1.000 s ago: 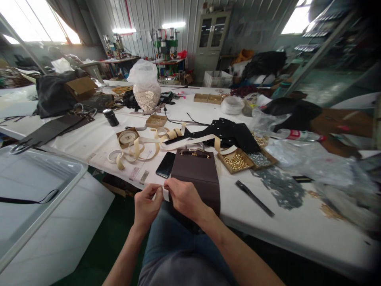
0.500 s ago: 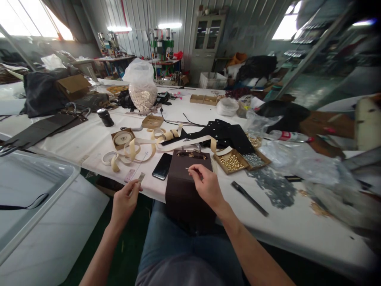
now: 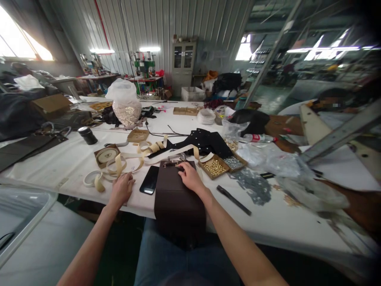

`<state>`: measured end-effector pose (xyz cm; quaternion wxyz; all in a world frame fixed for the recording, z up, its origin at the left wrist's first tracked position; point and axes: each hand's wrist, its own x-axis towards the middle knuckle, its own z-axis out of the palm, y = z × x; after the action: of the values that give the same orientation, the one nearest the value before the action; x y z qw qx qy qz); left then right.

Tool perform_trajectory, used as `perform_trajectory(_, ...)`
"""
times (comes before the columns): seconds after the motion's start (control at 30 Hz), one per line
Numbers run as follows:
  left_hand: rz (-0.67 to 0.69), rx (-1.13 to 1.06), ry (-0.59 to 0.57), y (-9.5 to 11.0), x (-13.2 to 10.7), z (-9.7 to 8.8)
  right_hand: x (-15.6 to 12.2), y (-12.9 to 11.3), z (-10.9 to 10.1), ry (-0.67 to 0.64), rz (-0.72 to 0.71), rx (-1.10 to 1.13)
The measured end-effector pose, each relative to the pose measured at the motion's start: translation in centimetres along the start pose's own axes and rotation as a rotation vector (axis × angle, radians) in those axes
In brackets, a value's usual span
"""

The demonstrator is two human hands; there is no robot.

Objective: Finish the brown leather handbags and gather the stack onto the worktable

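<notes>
A dark brown leather bag [image 3: 178,198] rests at the table's front edge against my lap, with a small strap and metal clasp [image 3: 172,163] at its far end. My right hand [image 3: 192,178] lies over the bag, its curled fingertips at the clasp; what they pinch, if anything, is hidden. Left of a black phone [image 3: 149,180], my left hand [image 3: 121,190] is down on the table with loosely bent fingers, nothing visible in them. Just beyond it curls a cream tape strip [image 3: 119,165], beside a tape roll [image 3: 91,178].
Boxes of gold studs [image 3: 214,167] and silver studs [image 3: 235,163] stand right of the bag. Black punched pieces [image 3: 205,141] lie behind. A dark flat tool [image 3: 233,200], grey metal pieces [image 3: 253,186] and plastic bags [image 3: 276,163] are at right; a clear bin [image 3: 26,214] is at left.
My left hand has gone forward to the table, and the small flat piece it held no longer shows. My right hand has moved forward to the clasp. The view has turned right.
</notes>
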<state>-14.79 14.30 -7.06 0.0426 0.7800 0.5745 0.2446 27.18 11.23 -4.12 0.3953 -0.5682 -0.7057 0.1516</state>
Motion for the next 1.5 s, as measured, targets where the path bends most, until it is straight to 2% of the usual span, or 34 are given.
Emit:
perform_trajectory(0.13, -0.009, -0.008, 0.012, 0.9, -0.3, 0.2, 0.6, 0.6, 0.6, 0.025, 0.034, 0.077)
perform_trajectory(0.23, -0.034, -0.042, 0.066, 2.5, -0.3, -0.1, 0.7, 0.8, 0.6, 0.03, 0.022, 0.093)
perform_trajectory(0.33, -0.006, -0.219, 0.124, 5.7, 0.5, -0.6, 1.0, 1.0, 0.5, 0.003, 0.026, 0.087)
perform_trajectory(0.43, 0.083, -0.38, 0.067, 9.9, 1.8, -0.5, 1.1, 1.1, 0.4, -0.001, 0.02, 0.059)
perform_trajectory(0.57, 0.174, -0.495, -0.079, 15.0, 4.0, 1.9, 1.0, 1.2, 0.5, 0.051, -0.034, 0.096)
perform_trajectory(0.7, 0.208, -0.533, -0.167, 17.7, 6.2, 5.1, 0.9, 1.5, 0.6, 0.148, -0.016, 0.157)
perform_trajectory(0.87, 0.25, -0.535, -0.211, 18.8, 7.7, 6.8, 1.0, 1.6, 0.7, 0.143, -0.04, 0.157)
perform_trajectory(1.07, 0.271, -0.518, -0.198, 19.1, 7.1, 7.6, 1.2, 1.7, 0.7, 0.115, -0.043, 0.164)
perform_trajectory(1.5, 0.169, -0.292, -0.212, 20.7, 7.2, 9.0, 1.1, 1.7, 0.6, 0.134, -0.016, 0.176)
